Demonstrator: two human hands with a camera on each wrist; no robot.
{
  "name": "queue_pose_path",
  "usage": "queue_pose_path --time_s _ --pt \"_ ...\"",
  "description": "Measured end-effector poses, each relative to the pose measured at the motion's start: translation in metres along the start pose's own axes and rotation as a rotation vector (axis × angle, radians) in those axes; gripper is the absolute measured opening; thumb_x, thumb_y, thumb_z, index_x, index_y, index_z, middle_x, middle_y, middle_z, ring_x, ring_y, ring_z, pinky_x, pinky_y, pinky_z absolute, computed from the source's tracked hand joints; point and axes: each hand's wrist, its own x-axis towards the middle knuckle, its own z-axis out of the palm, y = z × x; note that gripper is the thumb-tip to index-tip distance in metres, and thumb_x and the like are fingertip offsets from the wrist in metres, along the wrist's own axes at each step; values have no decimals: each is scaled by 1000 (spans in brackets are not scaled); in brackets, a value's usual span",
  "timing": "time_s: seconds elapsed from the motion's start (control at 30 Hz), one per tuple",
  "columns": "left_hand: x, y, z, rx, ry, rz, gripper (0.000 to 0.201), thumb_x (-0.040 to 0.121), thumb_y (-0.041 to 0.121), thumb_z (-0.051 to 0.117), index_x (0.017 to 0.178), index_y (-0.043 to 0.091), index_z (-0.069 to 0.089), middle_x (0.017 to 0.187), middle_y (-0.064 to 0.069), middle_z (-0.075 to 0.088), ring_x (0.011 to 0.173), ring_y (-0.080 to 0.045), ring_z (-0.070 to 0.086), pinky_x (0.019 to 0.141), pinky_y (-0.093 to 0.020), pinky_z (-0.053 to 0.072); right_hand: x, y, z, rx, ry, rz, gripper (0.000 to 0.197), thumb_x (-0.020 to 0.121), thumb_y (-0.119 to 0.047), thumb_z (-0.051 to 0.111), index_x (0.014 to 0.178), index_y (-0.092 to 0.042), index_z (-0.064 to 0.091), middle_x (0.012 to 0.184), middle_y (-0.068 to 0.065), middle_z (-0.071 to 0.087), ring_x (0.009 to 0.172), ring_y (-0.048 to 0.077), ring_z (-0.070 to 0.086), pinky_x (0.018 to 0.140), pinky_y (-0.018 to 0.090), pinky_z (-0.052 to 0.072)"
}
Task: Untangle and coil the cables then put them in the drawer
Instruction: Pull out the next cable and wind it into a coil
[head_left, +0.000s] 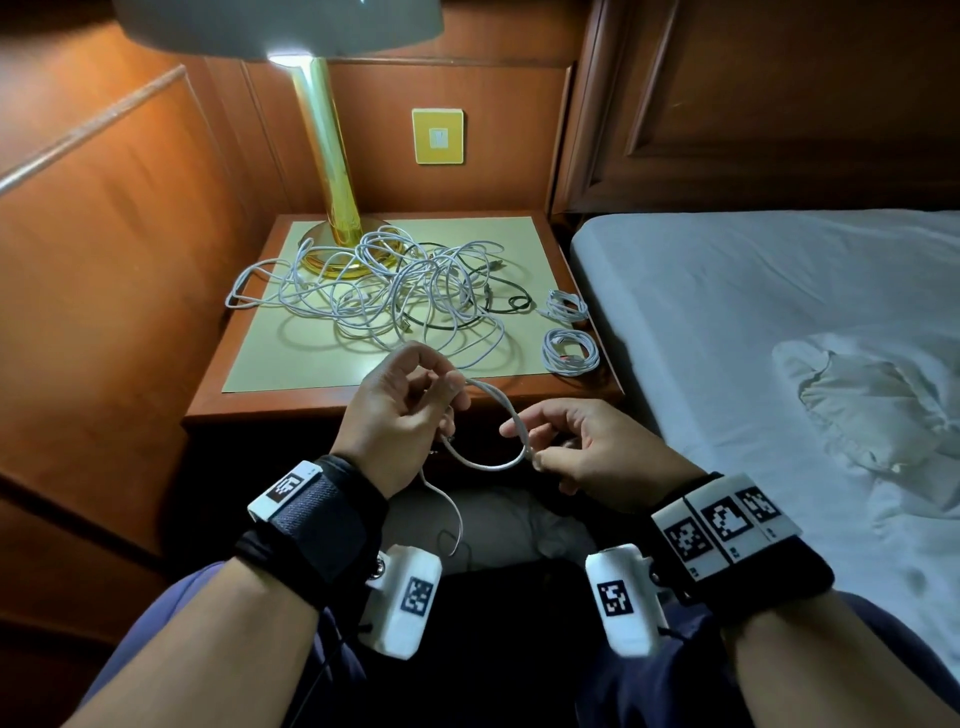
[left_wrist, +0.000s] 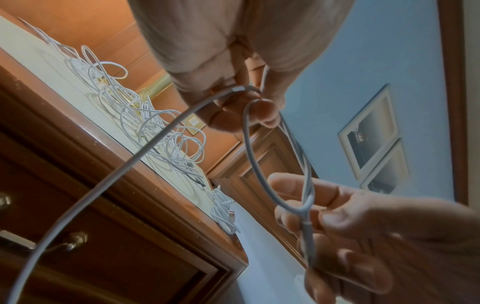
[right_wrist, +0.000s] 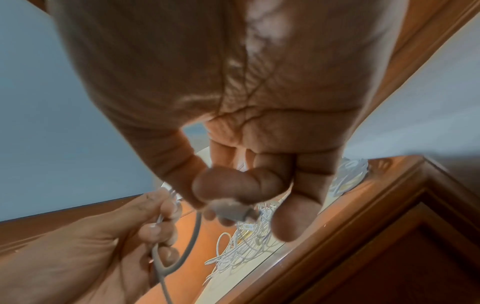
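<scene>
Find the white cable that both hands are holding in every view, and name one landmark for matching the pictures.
Head: the white cable loops between the left hand and right hand, lower centre.
Left wrist: it forms a hanging loop at centre.
Right wrist: a short stretch at lower left, beside the left hand's fingers.
Shared landmark: the tangled cable pile on the nightstand.

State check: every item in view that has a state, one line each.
left hand: grips the white cable
right hand: pinches the cable's plug end
white cable: one loop formed between the hands, tail hanging
cable pile: tangled on the nightstand
two coiled cables: coiled, at the nightstand's right edge
lamp: on
drawer: closed
</scene>
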Motion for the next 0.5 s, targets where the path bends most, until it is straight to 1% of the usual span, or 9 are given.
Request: queue_pose_path --time_s 0.03,0.1,0.17,0.23,0.3,0.4,0.5 --pt "-1 0 1 -5 -4 0 15 97 3 59 84 10 55 69 -9 65 53 -21 50 55 -30 44 0 -2 3 60 -25 8 31 91 -1 59 103 -25 74 83 -2 63 65 6 56 59 23 48" --pt "-1 1 2 -16 -2 4 15 96 3 60 84 10 55 69 -9 64 52 -21 49 53 -29 44 1 -7 10 200 -53 26 28 94 2 53 103 -15 73 86 6 65 60 8 54 54 22 45" --pt "-2 2 3 -20 0 12 15 95 3 61 83 10 56 69 -8 65 51 -20 49 52 -27 44 1 -12 14 245 -47 22 20 100 -7 52 101 -12 71 92 10 71 54 11 55 52 21 46" --pt "-1 2 1 -15 4 21 13 96 3 61 85 9 56 70 -8 66 51 -20 51 51 -27 45 2 -13 16 249 -24 -18 20 103 -16 51 99 -11 70 95 12 74 51 12 56 53 20 48" --pt "0 3 -1 -6 5 25 10 95 5 62 87 7 58 72 -10 69 52 -20 53 53 -28 47 2 -13 14 318 3 -44 21 103 -15 50 98 -7 69 89 13 74 50 13 56 51 21 47" --pt "1 6 -4 -9 -1 21 8 94 6 63 87 6 60 72 -10 69 53 -20 56 54 -31 48 2 -15 9 466 38 -53 22 102 -13 49 96 -3 68 80 10 70 48 13 53 47 22 44" --pt "1 9 -6 -40 -7 -4 11 96 4 60 86 8 58 69 -7 65 50 -20 55 51 -31 48 1 -14 7 459 45 -68 24 102 -13 49 97 -2 69 75 7 66 48 12 49 47 20 42"
